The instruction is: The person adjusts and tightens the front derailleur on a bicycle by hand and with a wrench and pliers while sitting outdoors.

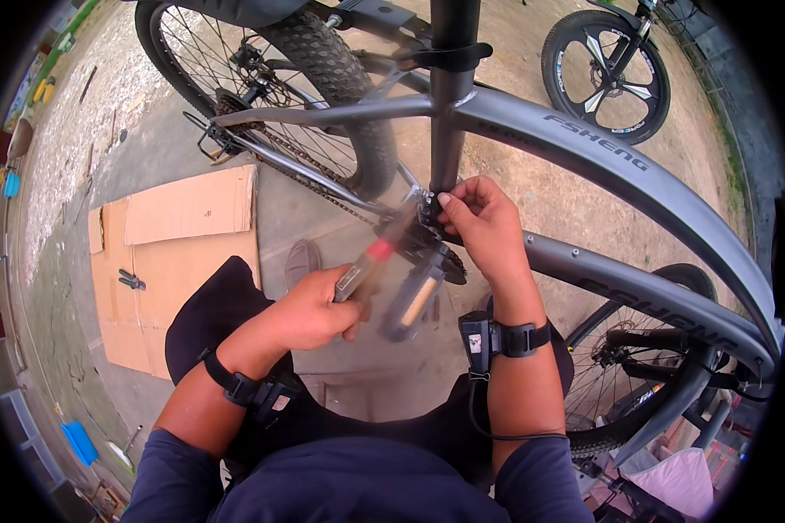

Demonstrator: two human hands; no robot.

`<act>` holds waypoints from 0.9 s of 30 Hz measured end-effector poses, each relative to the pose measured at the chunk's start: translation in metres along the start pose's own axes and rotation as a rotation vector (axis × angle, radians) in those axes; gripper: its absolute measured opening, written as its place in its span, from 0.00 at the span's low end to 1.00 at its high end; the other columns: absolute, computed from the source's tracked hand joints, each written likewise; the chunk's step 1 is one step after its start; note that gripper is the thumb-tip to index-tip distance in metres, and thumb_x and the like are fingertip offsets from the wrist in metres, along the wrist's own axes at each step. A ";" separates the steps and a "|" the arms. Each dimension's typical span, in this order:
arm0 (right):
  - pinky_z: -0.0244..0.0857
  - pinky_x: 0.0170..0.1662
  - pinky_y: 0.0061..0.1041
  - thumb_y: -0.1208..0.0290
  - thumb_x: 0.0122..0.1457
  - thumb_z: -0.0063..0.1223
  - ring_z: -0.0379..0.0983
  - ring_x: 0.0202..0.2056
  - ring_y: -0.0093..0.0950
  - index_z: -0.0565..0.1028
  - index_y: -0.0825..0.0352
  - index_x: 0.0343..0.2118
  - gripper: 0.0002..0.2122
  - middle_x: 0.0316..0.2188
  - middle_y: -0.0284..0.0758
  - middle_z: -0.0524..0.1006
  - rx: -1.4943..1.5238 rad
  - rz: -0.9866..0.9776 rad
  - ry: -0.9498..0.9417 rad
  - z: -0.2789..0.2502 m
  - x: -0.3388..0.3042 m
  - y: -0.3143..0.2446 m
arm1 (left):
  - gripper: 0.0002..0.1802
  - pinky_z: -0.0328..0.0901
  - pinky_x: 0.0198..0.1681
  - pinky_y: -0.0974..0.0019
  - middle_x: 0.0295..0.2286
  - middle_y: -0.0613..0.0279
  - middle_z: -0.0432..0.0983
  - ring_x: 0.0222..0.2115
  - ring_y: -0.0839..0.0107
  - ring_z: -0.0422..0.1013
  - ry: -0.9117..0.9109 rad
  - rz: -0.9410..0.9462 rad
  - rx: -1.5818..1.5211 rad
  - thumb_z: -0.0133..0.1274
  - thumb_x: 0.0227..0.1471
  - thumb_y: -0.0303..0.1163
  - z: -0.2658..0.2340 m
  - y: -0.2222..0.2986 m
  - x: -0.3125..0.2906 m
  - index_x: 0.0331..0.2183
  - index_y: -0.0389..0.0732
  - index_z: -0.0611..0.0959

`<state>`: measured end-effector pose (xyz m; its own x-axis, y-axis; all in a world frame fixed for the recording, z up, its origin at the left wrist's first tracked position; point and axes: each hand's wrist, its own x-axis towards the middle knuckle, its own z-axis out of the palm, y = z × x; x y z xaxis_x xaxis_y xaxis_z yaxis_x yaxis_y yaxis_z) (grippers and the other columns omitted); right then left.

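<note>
A grey bicycle frame (pixel 576 144) stretches across in front of me. My left hand (pixel 314 307) is wrapped round the handle of a screwdriver (pixel 375 253), a clear handle with a red band. The screwdriver is smeared by motion, and its tip points to the foot of the seat tube (pixel 447 139). There, my right hand (pixel 482 212) pinches the front derailleur (pixel 429 209), a small black part, between thumb and fingers. Just below sit the chainring (pixel 453 264) and a pedal (pixel 414 301) with an amber reflector. The fingertips partly hide the derailleur.
At the left, pliers (pixel 132 280) lie on flattened cardboard (pixel 170 301). The rear wheel (pixel 340 96) and chain (pixel 314 179) stand beyond my left hand, the front wheel (pixel 619 366) at right. Another bicycle's wheel (pixel 607 78) is at the far right. My shoe (pixel 303 263) is beside the cardboard.
</note>
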<state>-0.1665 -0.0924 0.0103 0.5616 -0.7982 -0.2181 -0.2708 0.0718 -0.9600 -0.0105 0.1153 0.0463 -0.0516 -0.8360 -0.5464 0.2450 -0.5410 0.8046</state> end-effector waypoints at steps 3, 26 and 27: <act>0.65 0.29 0.18 0.71 0.57 0.61 0.71 0.25 0.16 0.75 0.68 0.30 0.07 0.23 0.28 0.76 -0.051 -0.011 -0.032 -0.002 -0.001 -0.002 | 0.18 0.65 0.28 0.68 0.25 0.62 0.72 0.22 0.74 0.70 0.044 -0.037 0.113 0.43 0.47 0.22 -0.002 -0.002 -0.001 0.42 0.32 0.73; 0.64 0.28 0.21 0.64 0.58 0.60 0.70 0.24 0.18 0.81 0.71 0.29 0.12 0.21 0.30 0.77 -0.227 0.068 -0.319 0.003 -0.009 -0.037 | 0.21 0.70 0.34 0.65 0.30 0.57 0.76 0.28 0.70 0.75 0.062 0.067 0.391 0.48 0.47 0.24 0.003 -0.020 0.005 0.46 0.31 0.72; 0.64 0.29 0.19 0.65 0.58 0.60 0.69 0.24 0.17 0.81 0.71 0.29 0.12 0.21 0.29 0.77 -0.193 0.072 -0.320 0.003 -0.009 -0.034 | 0.21 0.70 0.34 0.66 0.31 0.57 0.76 0.28 0.69 0.75 0.062 0.071 0.404 0.48 0.47 0.25 0.003 -0.019 0.005 0.46 0.31 0.72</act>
<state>-0.1598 -0.0861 0.0443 0.7432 -0.5662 -0.3565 -0.4432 -0.0174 -0.8962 -0.0188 0.1212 0.0289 0.0135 -0.8721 -0.4891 -0.1542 -0.4851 0.8608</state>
